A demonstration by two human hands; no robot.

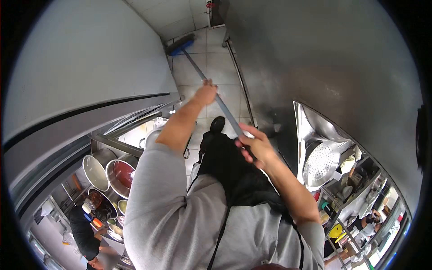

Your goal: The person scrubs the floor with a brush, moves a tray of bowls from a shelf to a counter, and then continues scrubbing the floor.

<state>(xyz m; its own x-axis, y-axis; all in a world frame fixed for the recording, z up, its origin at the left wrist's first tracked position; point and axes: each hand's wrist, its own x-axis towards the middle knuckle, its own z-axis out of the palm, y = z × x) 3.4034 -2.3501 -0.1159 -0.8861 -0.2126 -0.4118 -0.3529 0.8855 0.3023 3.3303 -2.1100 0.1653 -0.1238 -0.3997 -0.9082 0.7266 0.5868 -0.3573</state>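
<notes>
A push broom (229,116) with a long grey handle, blue head and dark bristles reaches away from me over the tiled floor (189,69). Its head rests at the far end, close to the wall and the corner of the large grey panel on the left. My left hand (206,93) is wrapped round the middle of the handle. Nearer my body, my right hand (255,146) closes on the upper part of the handle, with some fingers lifted off it. The handle's end is hidden behind my right hand and forearm.
A grey cabinet side (90,49) and a metal panel (333,58) flank the narrow aisle. A metal rail (238,76) runs low along the right. Pots (96,170) and a perforated pan (321,163) sit on racks. Another person (85,231) stands at lower left.
</notes>
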